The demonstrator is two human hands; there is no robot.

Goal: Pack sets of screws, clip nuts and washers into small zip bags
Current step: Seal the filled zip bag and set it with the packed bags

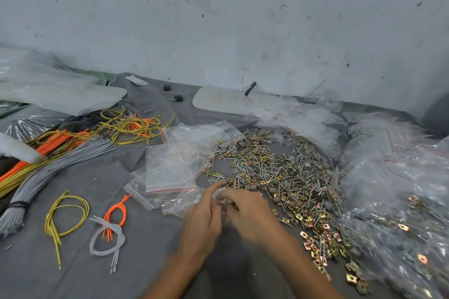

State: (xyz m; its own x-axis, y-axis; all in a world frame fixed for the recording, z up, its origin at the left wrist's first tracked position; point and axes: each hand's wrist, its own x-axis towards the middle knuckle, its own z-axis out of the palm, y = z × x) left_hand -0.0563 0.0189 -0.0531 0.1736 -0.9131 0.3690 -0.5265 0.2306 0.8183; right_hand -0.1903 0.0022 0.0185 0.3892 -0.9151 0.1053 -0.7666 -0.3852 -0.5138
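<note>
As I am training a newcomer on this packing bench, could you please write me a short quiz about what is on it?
1. True or false: the empty bags lie left of the pile of screws.
2. The tied bundle of wires is: A grey, B orange, C green.
3. What do the left hand and right hand hold between them?
Key: 1 true; 2 A; 3 a small bag, blurred.

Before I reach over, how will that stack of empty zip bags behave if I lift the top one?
Probably floppy and very light: the empty zip bags are thin clear film, lying fanned and wrinkled. Likely slippery too: glossy sheets overlap, so neighbours may slide along.
</note>
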